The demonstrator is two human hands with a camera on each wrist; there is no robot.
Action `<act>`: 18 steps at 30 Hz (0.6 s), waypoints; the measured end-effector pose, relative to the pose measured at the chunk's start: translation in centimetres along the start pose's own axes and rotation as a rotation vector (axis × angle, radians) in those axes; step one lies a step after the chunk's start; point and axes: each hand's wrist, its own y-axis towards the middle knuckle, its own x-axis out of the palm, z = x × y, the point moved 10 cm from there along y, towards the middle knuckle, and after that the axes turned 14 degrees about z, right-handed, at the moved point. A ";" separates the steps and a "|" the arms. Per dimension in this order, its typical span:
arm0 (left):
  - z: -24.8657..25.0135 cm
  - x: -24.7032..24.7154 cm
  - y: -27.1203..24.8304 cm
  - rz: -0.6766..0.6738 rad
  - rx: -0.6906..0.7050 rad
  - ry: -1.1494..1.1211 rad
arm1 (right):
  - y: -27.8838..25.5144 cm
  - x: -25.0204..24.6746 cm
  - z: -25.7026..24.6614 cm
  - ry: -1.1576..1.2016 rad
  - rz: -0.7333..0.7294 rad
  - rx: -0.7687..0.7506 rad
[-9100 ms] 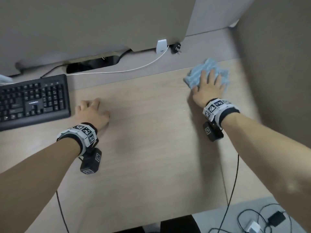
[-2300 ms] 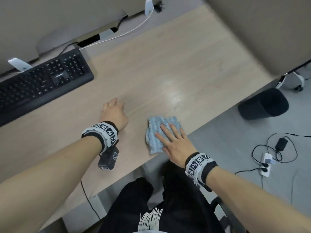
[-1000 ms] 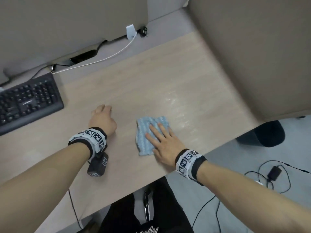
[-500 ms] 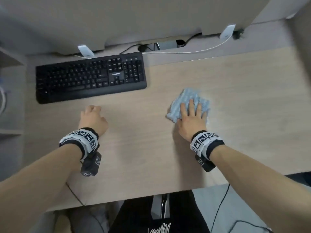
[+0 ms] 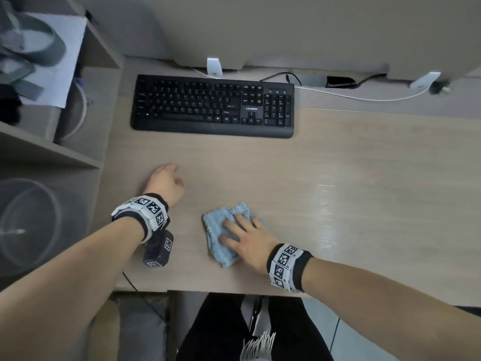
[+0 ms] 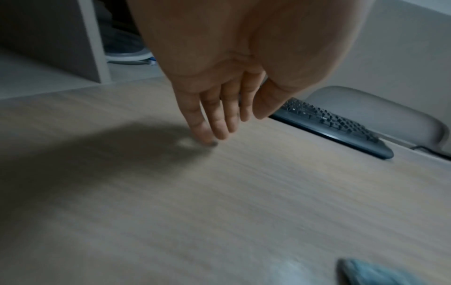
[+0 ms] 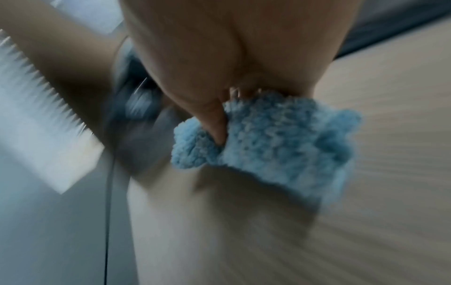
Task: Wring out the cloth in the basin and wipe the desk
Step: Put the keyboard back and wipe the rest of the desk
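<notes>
1. Since half a second ago the right hand (image 5: 248,241) has dragged the blue cloth (image 5: 222,234) back toward the near edge and to the left, so it now lies closer to the person than before.
2. That hand lies flat with its fingers spread on top of the cloth, pressing it to the desk (image 5: 364,191); the right wrist view shows the thumb (image 7: 214,123) dug into the fluffy pile, though the picture is blurred.
3. Resting where it was, the left hand (image 5: 165,182) sits on the desk to the left of the cloth, holding nothing, its fingers (image 6: 214,123) relaxed and the tips touching the wood.
4. A wet sheen (image 5: 325,217) streaks the desk to the right of the cloth.
5. At the back of the desk lies a black keyboard (image 5: 213,106), well apart from both hands.
6. A clear round basin (image 5: 28,225) stands on the low shelf at the left.
</notes>
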 end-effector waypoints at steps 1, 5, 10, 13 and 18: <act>-0.4 -0.3 -0.4 -0.002 -0.019 -0.018 | -0.2 -0.7 0.0 0.048 0.022 0.015; -2.2 0.5 -2.4 -0.074 -0.113 -0.163 | -0.3 -4.6 4.3 0.812 0.137 0.524; -1.4 -0.8 -6.3 -0.101 -0.238 -0.506 | -0.6 -10.3 5.2 1.773 0.185 0.885; 0.4 -3.0 -10.2 -0.125 -0.408 -0.792 | -0.7 -14.0 3.1 1.932 0.039 0.807; 2.0 -4.9 -16.3 -0.283 -0.575 -1.178 | 0.4 -16.6 -0.5 1.954 -0.087 0.702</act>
